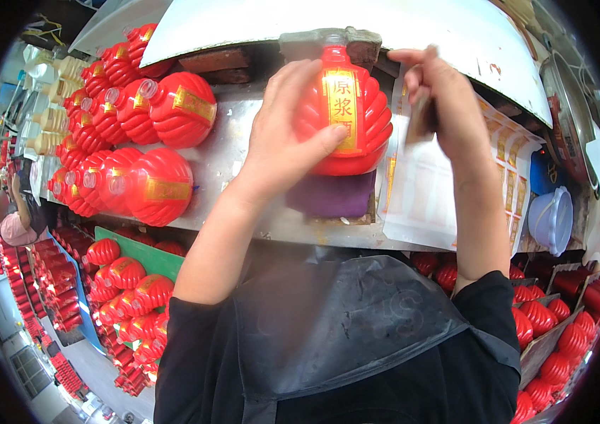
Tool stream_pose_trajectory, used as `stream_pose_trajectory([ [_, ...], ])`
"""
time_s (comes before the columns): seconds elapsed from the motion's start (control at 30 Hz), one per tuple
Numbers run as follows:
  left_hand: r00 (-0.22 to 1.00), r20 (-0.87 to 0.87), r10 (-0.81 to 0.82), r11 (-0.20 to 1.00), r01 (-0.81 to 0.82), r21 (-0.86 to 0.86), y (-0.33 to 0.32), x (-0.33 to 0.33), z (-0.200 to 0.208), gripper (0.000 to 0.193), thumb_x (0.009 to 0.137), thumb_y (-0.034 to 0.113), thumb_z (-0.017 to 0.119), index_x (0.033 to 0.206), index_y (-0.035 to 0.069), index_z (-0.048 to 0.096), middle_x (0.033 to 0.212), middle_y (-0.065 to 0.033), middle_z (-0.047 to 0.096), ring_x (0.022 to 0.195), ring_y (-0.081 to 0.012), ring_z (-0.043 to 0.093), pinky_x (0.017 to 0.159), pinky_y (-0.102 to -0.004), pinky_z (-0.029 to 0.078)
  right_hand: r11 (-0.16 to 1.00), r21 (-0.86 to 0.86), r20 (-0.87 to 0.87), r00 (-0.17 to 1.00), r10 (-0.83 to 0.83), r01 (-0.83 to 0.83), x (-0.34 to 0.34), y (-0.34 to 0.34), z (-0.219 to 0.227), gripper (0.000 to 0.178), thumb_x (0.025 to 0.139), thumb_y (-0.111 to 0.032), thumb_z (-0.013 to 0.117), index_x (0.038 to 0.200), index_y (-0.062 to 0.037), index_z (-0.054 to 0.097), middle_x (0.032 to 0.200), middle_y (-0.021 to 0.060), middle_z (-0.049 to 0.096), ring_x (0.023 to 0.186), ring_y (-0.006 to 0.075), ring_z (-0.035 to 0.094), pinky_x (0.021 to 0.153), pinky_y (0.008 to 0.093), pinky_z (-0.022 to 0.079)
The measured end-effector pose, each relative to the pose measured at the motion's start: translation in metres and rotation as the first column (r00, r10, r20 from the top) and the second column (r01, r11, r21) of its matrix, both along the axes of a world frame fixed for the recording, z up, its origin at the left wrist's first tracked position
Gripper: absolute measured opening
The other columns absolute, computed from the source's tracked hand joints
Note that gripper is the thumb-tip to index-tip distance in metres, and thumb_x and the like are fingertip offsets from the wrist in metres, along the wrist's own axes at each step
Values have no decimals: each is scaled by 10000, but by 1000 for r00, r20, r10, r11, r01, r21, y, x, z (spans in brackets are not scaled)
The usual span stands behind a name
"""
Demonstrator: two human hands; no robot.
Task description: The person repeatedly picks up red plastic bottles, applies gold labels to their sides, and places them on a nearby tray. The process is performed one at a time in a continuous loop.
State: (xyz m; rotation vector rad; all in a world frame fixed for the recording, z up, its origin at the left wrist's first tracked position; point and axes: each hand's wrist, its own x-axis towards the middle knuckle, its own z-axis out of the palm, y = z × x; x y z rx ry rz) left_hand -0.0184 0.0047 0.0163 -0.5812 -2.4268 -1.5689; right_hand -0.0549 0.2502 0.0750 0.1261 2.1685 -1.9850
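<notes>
One red bottle point(349, 120), its left flank hidden, is clasped by the left hand point(287, 131) beyond the purple pad point(335, 196); right of the pad, a blurred piece point(421, 119) is gripped by the right hand point(450, 88).

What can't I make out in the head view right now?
Head view: left side of the red bottle, hidden by the left hand.
Head view: brownish piece in the right hand, blurred; its kind is unclear.
Head view: part of the label sheet, covered by the right forearm.
Head view: far-left person, too small for detail.
</notes>
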Motion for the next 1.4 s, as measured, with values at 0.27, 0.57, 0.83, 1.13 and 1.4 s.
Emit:
stream_pose_trajectory([
  [0.27,997,-71,-18,997,13,-81,-1,-2,-1,786,844,401,815,1510,85,541,1545,-242,459,1440,-411,460,1182,-473,402,804,587,-653,535,537,-91,-2,-20,9,282,899,14,723,1177,-34,721,1083,108,738,924,243,730,812,300,586],
  [0.57,994,-89,-55,998,53,-26,-7,-2,-2,620,1097,525,415,1497,77,567,1525,-250,473,1421,-428,465,1196,-465,363,744,664,-747,51,662,72,61,-18,-16,247,765,-87,763,1010,-66,739,1074,98,783,936,222,751,747,349,587],
  [0.83,990,-70,-123,989,129,73,-10,-5,0,618,1143,492,311,1502,53,556,1508,-239,488,1390,-397,486,1157,-433,393,823,568,-733,444,515,-16,63,-28,-25,326,803,24,763,1122,-22,711,951,122,752,814,291,737,696,401,573],
  [1.13,976,183,-118,979,83,186,-10,-14,8,755,995,479,639,1556,17,433,1500,-229,515,1410,-354,510,1163,-427,418,830,557,-538,771,340,22,-22,-32,27,296,915,-22,730,1209,-16,696,963,132,769,881,196,758,800,325,593],
  [1.4,903,404,-146,985,93,148,-6,-38,19,946,815,295,857,1567,20,354,1466,-211,552,1358,-294,548,1158,-417,441,677,734,-505,705,498,48,-50,-40,20,285,928,-68,731,1205,-1,714,1041,185,773,931,301,768,845,359,604],
])
